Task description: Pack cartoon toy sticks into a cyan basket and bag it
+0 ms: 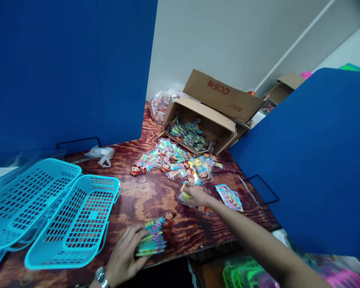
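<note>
My left hand [126, 250], with a metal watch [101, 277] at its wrist, curls round the near end of a row of colourful wrapped sticks [153, 237] with cartoon doll heads, lying on the table by its front edge. To the right and farther back, my right hand [195, 195] is closed on a few similar wrapped sticks [184, 196]; its fingers are partly hidden. Just beyond it spreads a loose pile of these clear-wrapped sticks [177, 160]. More of them spill from a cardboard box [219, 120] tipped on its side.
Two turquoise plastic baskets [115, 186] stand at the left. Printed cards [230, 197] lie right of my right hand. A crumpled white bag [100, 153] and a full clear bag [159, 107] sit farther back. Blue panels [312, 168] flank the wood-patterned table [132, 208].
</note>
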The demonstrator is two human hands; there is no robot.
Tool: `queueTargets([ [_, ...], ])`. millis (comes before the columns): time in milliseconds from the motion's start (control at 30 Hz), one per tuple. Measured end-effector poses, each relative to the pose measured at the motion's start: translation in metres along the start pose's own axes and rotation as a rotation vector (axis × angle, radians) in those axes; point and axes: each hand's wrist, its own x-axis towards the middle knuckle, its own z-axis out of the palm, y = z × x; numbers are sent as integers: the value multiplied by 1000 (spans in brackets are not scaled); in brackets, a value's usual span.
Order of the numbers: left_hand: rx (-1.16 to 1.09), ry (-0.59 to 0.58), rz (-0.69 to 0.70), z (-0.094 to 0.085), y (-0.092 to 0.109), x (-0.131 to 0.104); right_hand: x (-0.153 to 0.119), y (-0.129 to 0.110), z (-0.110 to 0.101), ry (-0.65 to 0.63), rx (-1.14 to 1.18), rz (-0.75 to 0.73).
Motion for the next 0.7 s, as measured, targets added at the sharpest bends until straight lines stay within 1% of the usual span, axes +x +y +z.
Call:
queueTargets([
  [67, -15, 3, -7, -1, 1, 1, 2, -15, 13, -1, 27, 34],
  [133, -27, -1, -14, -1, 3, 2, 9, -25, 15, -22, 51, 4],
  [200, -27, -8, -20, -2, 4, 2, 17, -26, 7, -63, 70, -88],
  [300, -19, -21, -31, -2, 5, 2, 28, -21, -10, -113, 46, -259],
  [333, -17, -24, -32, -2, 5, 2, 31, -21, -13, -120, 23, -302],
  [400, -14, -31, -30, -2, 5, 1, 33, -25, -13, -125, -31, -347],
  [467, -5, -31, -25, -2, 5, 1, 32, -35, -7, -118, -83, -340],
  [567, 6, -31, -22, -2, 4, 1, 28, -48, 3, -77, -135, -283],
  [633, 5, -36, -22, -1, 4, 1, 28, -48, 3, -31, -127, -222],
  [700, 3, -38, -21, -1, 3, 1, 33, -39, -2, -1, -96, -165],
])
